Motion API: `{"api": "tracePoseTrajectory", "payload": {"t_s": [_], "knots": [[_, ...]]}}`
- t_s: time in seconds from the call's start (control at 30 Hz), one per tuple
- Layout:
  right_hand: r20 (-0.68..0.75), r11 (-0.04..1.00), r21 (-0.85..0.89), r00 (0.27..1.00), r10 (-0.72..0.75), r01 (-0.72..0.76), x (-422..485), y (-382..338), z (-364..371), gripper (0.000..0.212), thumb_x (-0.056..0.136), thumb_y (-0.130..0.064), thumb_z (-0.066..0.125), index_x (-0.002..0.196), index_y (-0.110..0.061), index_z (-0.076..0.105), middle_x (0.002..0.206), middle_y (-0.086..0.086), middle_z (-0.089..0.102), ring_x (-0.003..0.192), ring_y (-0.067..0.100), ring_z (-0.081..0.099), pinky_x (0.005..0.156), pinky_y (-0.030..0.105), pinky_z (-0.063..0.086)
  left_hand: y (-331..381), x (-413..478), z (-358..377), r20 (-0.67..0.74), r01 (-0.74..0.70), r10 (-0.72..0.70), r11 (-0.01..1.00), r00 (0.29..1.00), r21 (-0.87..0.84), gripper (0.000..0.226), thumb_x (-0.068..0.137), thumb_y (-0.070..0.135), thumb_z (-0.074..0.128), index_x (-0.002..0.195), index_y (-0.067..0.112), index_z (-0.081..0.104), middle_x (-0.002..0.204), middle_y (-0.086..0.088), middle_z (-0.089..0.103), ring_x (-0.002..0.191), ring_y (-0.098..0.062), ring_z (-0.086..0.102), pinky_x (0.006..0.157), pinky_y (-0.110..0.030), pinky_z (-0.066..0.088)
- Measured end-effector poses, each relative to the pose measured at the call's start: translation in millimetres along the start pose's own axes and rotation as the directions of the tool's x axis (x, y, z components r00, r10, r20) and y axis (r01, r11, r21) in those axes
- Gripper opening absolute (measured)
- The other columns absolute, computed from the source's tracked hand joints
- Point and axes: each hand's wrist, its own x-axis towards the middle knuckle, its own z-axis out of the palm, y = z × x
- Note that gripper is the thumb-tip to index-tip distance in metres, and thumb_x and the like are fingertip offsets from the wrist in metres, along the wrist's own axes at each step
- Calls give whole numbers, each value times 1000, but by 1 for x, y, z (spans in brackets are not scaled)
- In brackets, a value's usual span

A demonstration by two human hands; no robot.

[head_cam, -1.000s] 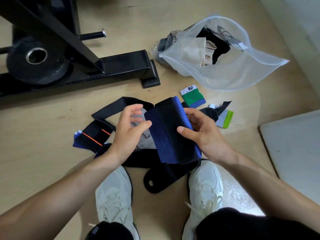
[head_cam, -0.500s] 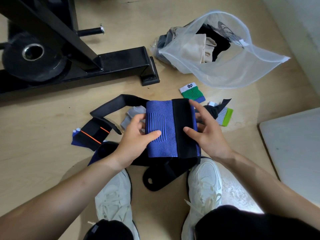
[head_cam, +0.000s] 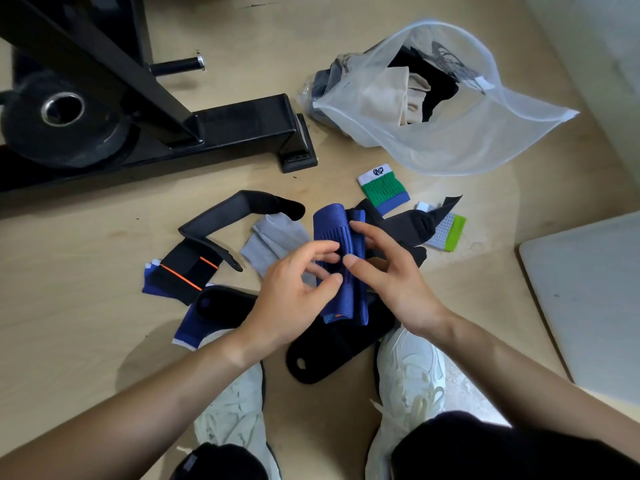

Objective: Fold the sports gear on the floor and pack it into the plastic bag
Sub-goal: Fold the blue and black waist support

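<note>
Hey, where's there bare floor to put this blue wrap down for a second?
Two bare patches: the floor left of the orange-striped band, this side of the black rack base; and the strip between the grey-green wristband and the white board, this side of the plastic bag. The middle around the blue wrap is crowded with overlapping straps and sleeves.

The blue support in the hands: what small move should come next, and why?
Probably carry the blue support to the plastic bag: left hand and right hand both pinch it, it looks folded narrow, and the bag lies open beyond it, gear already inside.
</note>
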Motion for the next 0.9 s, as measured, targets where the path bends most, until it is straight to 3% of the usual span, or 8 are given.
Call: {"api": "tracePoseTrajectory", "payload": {"t_s": [0.2, 0.33, 0.43, 0.57, 0.67, 0.73, 0.8, 0.9], "knots": [[-8, 1000, 16, 1000, -21, 21, -1, 5, -11, 68, 85, 0, 75, 141, -27, 47, 118, 3, 64, 99, 25, 71, 85, 37, 57, 7, 2, -2, 125, -23, 33, 996, 992, -82, 38, 94, -1, 61, 125, 21, 65, 116, 8, 74, 101, -12, 71, 85, -23, 57], [-7, 997, 33, 998, -63, 64, -5, -12, -24, 66, 92, 3, 65, 147, -27, 44, 117, -6, 68, 94, 16, 71, 81, 26, 56, 22, 13, -14, 57, -146, 147, 989, 988, -15, 34, 90, 8, 64, 119, 25, 67, 106, 11, 74, 97, -13, 70, 80, -21, 54], [-10, 992, 5, 992, -127, 127, -11, -33, -38, 56, 94, -1, 63, 144, -24, 50, 125, -7, 68, 102, 17, 69, 89, 32, 56, 47, 28, -29, -39, -310, 317, 942, 947, 126, 32, 88, 13, 64, 118, 21, 68, 106, 13, 73, 100, -11, 69, 85, -29, 57], [-83, 974, -82, 972, -219, 212, -22, -65, -60, 45, 90, -13, 70, 131, -30, 62, 115, -5, 72, 96, 29, 69, 84, 38, 58, 84, 57, -46, -131, -519, 613, 748, 779, 414, 23, 90, 12, 66, 113, 12, 71, 109, 2, 70, 100, -18, 67, 83, -44, 56], [-120, 945, -145, 943, -312, 294, -28, -86, -77, 40, 88, -23, 72, 126, -34, 66, 114, -1, 71, 92, 38, 67, 76, 45, 56, 109, 80, -49, -111, -541, 750, 563, 652, 625, 20, 91, 17, 69, 110, 11, 74, 115, -7, 67, 102, -28, 62, 87, -45, 51], [-149, 923, -199, 921, -359, 328, -27, -95, -88, 40, 87, -25, 70, 126, -34, 66, 113, -1, 70, 92, 39, 65, 76, 48, 55, 124, 97, -49, -43, -524, 758, 490, 651, 697, 22, 92, 26, 69, 111, 17, 74, 123, -8, 63, 105, -30, 57, 87, -40, 46], [-170, 892, -279, 895, -411, 357, -22, -102, -98, 40, 87, -24, 69, 127, -29, 65, 114, 0, 68, 97, 28, 66, 77, 36, 55, 133, 114, -48, 65, -524, 733, 419, 678, 742, 21, 93, 31, 67, 111, 21, 73, 128, -7, 60, 108, -30, 56, 84, -37, 43], [-136, 780, -513, 863, -486, 358, -10, -109, -108, 41, 88, -26, 69, 128, -25, 65, 109, 1, 65, 98, 19, 62, 79, 30, 51, 141, 135, -46, 171, -535, 684, 363, 709, 763, 22, 94, 26, 68, 115, 21, 70, 130, -6, 58, 104, -30, 58, 74, -48, 52]]}}
